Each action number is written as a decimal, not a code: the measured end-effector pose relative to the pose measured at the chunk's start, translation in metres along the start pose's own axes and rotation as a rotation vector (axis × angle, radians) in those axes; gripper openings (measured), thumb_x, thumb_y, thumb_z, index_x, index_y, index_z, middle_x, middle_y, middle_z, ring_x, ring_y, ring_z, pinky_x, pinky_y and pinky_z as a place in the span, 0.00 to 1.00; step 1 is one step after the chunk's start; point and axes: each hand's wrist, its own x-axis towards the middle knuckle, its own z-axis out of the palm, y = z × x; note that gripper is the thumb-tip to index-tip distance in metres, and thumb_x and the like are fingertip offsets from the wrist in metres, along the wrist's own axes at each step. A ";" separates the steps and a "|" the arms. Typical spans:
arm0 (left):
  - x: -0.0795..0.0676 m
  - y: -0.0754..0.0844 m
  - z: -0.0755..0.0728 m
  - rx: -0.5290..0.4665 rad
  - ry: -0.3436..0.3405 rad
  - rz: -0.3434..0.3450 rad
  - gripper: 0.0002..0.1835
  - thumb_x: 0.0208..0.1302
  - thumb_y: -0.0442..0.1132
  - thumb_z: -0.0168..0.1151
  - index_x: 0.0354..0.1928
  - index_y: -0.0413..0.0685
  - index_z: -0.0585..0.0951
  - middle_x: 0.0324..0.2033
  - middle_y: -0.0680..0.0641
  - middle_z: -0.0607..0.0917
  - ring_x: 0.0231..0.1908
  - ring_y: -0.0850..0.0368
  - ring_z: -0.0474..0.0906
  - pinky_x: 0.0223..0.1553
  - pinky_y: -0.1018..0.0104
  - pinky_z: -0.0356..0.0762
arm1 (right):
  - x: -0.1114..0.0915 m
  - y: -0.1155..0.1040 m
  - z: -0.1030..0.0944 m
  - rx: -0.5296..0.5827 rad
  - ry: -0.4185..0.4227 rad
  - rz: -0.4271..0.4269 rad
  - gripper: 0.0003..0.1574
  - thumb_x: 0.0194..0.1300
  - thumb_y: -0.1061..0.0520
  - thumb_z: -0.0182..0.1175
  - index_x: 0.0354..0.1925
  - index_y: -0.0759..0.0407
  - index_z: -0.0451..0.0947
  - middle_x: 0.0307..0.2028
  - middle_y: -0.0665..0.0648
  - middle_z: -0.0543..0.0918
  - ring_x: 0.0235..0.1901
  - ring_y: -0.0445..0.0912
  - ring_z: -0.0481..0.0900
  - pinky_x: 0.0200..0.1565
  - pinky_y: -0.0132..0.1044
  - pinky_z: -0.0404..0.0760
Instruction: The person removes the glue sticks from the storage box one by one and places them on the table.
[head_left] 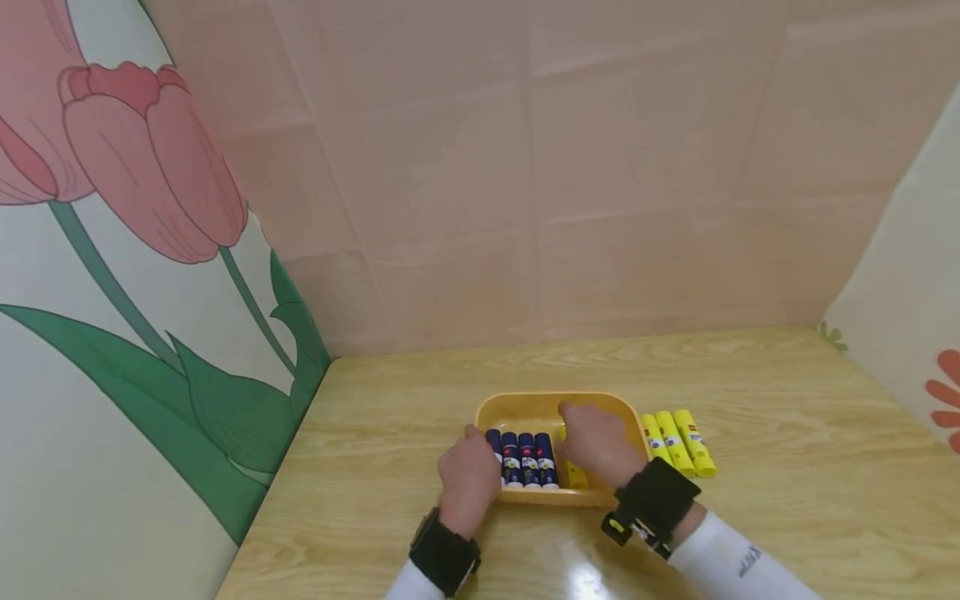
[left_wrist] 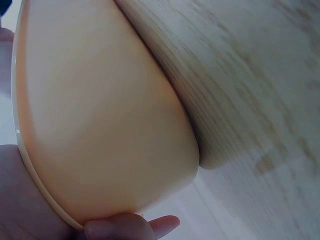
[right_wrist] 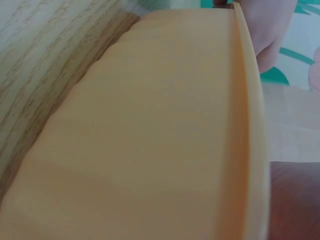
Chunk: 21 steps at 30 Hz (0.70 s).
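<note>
The tray (head_left: 525, 497) sits on the wood-grained desk (head_left: 390, 433), a shallow orange-yellow tub with rounded corners, a glossy surface and a thin rolled rim; both wrist views show its smooth, plain outer wall, curving in toward the base. Inside, four dark blue glue sticks (head_left: 528, 462) lie side by side along the left half, each with a white lower end and a pale band about the middle; the leftmost is partly covered. To their right a yellow stick (head_left: 577, 477) lies slightly tilted, its middle behind the right hand (head_left: 602, 446). Outside, just beside the tray's right end, three more yellow sticks (head_left: 676, 444) lie in a slanting row, close together.

The dark sticks carry a small red mark above the pale band, and the outer yellow ones bear small red marks and white-and-blue label patches; the print on all of them is too small to read. Dark lettering (head_left: 748, 560) runs along the white right sleeve (head_left: 720, 546), but it cannot be made out.

The left hand (head_left: 470, 475) grips the tray's left end, fingers against the outer wall. The right hand reaches inside over the yellow stick; its fingertips are hidden, so whether it pinches the stick cannot be told.
</note>
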 end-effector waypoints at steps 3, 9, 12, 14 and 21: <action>0.000 0.000 0.001 0.000 -0.004 -0.003 0.15 0.69 0.43 0.61 0.48 0.39 0.74 0.24 0.45 0.76 0.22 0.54 0.73 0.23 0.62 0.74 | 0.002 0.001 0.003 0.008 0.002 0.011 0.36 0.58 0.53 0.73 0.61 0.63 0.74 0.46 0.64 0.84 0.33 0.52 0.76 0.41 0.51 0.82; -0.001 -0.001 0.002 0.004 0.001 0.001 0.15 0.69 0.43 0.61 0.47 0.39 0.74 0.23 0.44 0.76 0.21 0.54 0.73 0.22 0.61 0.74 | 0.004 0.002 0.006 -0.007 0.006 0.005 0.33 0.58 0.54 0.73 0.59 0.63 0.76 0.43 0.63 0.84 0.33 0.52 0.76 0.42 0.52 0.81; -0.001 -0.001 0.002 0.009 0.012 0.006 0.15 0.69 0.43 0.61 0.47 0.38 0.74 0.23 0.44 0.77 0.21 0.53 0.74 0.22 0.61 0.75 | 0.007 0.004 0.006 -0.037 0.005 -0.008 0.29 0.57 0.55 0.74 0.55 0.63 0.77 0.38 0.61 0.83 0.31 0.52 0.75 0.37 0.48 0.80; -0.001 -0.001 0.001 0.011 0.017 0.008 0.15 0.69 0.42 0.61 0.47 0.38 0.74 0.23 0.44 0.77 0.22 0.53 0.75 0.22 0.60 0.75 | 0.009 0.004 0.007 -0.053 0.003 -0.012 0.26 0.57 0.56 0.73 0.52 0.63 0.78 0.35 0.59 0.82 0.30 0.51 0.74 0.34 0.45 0.78; -0.001 0.000 0.000 -0.004 0.024 0.005 0.14 0.69 0.42 0.60 0.47 0.38 0.74 0.24 0.44 0.77 0.22 0.53 0.76 0.23 0.60 0.75 | 0.014 0.006 0.009 -0.075 -0.001 -0.010 0.19 0.58 0.59 0.70 0.47 0.62 0.78 0.30 0.58 0.79 0.29 0.52 0.73 0.30 0.42 0.72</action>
